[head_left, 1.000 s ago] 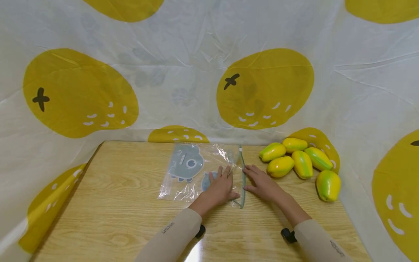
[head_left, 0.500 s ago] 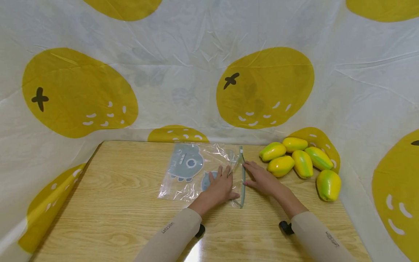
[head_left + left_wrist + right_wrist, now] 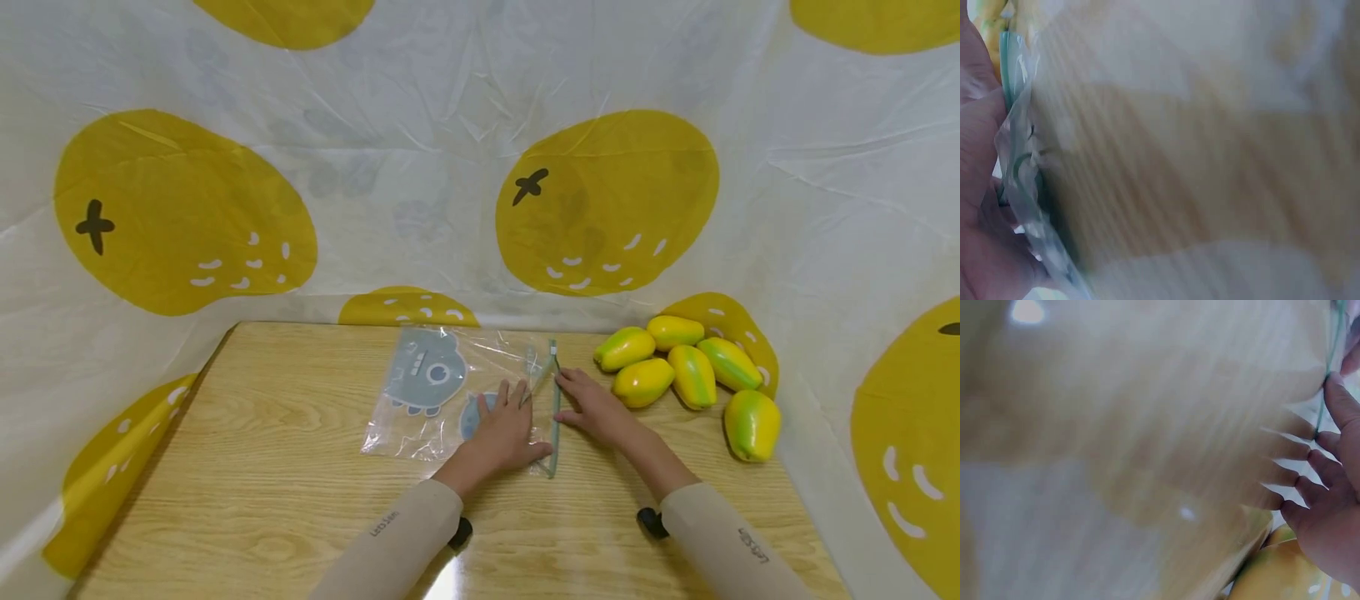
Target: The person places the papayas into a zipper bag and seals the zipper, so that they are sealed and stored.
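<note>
Left hand (image 3: 504, 435): fingers spread upon the plastic bag (image 3: 487, 358).
Right hand (image 3: 600, 412): fingers extended, touching the zip strip (image 3: 556, 433).
Plastic bag: flat on tabletop (image 3: 285, 400); probably light, limp, slippery; best held by the zip strip.
Fruit (image 3: 693, 379): six, two o'clock from right hand.

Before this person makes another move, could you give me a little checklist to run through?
1. Clear bag lying on the table: ok.
2. Left-hand grip resting on the bag near its mouth: ok.
3. Right-hand grip at the bag's green edging: ok.
4. Mouth parted: ok, the edging looks spread between the hands.
5. Six yellow-green fruits on the table, outside the bag: ok.
6. Whether all six would fit inside: cannot tell.
</note>
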`<action>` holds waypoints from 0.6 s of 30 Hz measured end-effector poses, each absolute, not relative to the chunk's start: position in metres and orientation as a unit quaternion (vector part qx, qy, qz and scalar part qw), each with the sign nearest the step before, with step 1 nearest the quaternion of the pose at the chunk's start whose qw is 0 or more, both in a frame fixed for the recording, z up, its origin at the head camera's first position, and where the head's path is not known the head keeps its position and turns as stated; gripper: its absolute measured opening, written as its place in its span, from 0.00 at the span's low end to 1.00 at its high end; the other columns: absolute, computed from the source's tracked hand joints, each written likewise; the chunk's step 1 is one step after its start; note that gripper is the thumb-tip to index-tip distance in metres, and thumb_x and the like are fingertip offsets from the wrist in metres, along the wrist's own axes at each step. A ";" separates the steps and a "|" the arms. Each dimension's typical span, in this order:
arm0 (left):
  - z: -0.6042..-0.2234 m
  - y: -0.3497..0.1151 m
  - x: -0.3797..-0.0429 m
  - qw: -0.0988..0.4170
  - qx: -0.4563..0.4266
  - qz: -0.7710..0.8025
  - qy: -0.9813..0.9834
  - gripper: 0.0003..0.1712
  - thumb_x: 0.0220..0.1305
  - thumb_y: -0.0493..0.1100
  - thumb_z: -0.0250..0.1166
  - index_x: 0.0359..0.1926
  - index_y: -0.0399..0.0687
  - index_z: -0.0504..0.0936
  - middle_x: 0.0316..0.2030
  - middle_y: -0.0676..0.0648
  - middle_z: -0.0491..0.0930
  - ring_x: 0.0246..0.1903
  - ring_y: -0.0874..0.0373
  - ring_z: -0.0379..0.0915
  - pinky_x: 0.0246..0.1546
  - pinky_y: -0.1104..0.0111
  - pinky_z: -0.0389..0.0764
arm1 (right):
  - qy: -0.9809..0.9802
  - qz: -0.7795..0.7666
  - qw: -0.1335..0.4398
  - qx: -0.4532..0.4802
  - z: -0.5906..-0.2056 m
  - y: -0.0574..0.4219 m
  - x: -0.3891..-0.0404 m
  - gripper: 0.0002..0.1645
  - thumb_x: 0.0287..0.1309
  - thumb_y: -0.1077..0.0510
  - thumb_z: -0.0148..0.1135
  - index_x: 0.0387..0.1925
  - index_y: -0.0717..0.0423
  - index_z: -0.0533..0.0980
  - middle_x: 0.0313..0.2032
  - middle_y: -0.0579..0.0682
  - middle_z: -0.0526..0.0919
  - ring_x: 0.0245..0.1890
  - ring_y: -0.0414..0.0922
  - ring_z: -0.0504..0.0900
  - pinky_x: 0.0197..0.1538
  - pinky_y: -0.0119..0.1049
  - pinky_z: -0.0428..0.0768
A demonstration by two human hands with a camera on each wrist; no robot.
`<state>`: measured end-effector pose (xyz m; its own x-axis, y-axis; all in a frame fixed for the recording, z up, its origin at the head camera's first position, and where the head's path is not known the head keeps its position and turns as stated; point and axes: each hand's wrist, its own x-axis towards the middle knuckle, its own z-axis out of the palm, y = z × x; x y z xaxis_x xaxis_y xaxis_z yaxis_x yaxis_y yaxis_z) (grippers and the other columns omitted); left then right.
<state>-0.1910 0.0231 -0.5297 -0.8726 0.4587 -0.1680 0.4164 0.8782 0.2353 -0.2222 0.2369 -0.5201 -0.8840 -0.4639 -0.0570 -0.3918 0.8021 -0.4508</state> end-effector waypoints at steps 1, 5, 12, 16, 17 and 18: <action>-0.530 0.023 -0.190 0.108 0.226 0.093 0.964 0.59 0.63 0.78 0.58 0.80 0.43 0.57 0.83 0.42 0.44 0.81 0.37 0.38 0.70 0.28 0.55 | 0.945 -0.221 0.078 -0.227 -0.521 0.236 -0.221 0.44 0.67 0.50 0.68 0.75 0.67 0.63 0.76 0.68 0.61 0.76 0.71 0.56 0.73 0.68 0.60; -0.531 0.025 -0.187 0.098 0.220 0.088 0.967 0.62 0.60 0.81 0.58 0.80 0.44 0.58 0.83 0.42 0.44 0.81 0.36 0.39 0.70 0.28 0.55 | 0.947 -0.211 0.054 -0.234 -0.523 0.235 -0.217 0.44 0.66 0.50 0.68 0.74 0.68 0.64 0.75 0.69 0.62 0.76 0.72 0.57 0.73 0.69 0.61; -0.527 0.026 -0.183 0.090 0.202 0.110 0.969 0.67 0.51 0.80 0.67 0.81 0.46 0.57 0.83 0.41 0.41 0.81 0.34 0.40 0.67 0.26 0.56 | 0.951 -0.194 0.044 -0.235 -0.523 0.231 -0.215 0.44 0.65 0.48 0.68 0.74 0.66 0.64 0.75 0.68 0.62 0.76 0.71 0.58 0.73 0.67 0.62; -0.525 0.029 -0.181 0.081 0.199 0.118 0.969 0.69 0.49 0.79 0.70 0.81 0.45 0.56 0.83 0.41 0.41 0.80 0.34 0.42 0.65 0.24 0.58 | 0.952 -0.195 0.037 -0.234 -0.522 0.229 -0.214 0.43 0.65 0.49 0.69 0.73 0.67 0.66 0.74 0.70 0.64 0.75 0.72 0.60 0.72 0.69 0.63; -0.525 0.029 -0.181 0.079 0.198 0.118 0.970 0.70 0.48 0.79 0.71 0.81 0.45 0.56 0.83 0.41 0.41 0.80 0.34 0.42 0.65 0.24 0.58 | 0.952 -0.195 0.034 -0.234 -0.522 0.229 -0.214 0.43 0.65 0.49 0.69 0.73 0.67 0.66 0.74 0.70 0.64 0.74 0.72 0.60 0.71 0.69 0.63; -0.526 0.030 -0.180 0.079 0.198 0.117 0.970 0.70 0.48 0.79 0.71 0.81 0.46 0.56 0.83 0.41 0.40 0.80 0.34 0.42 0.65 0.24 0.58 | 0.952 -0.200 0.035 -0.231 -0.522 0.229 -0.214 0.43 0.65 0.49 0.69 0.73 0.67 0.66 0.74 0.70 0.64 0.75 0.72 0.60 0.71 0.69 0.63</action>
<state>-0.1804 0.0298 -0.5257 -0.9093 0.4022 -0.1070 0.3654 0.8945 0.2577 -0.2137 0.2289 -0.5219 -0.8912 -0.4528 0.0263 -0.4252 0.8139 -0.3959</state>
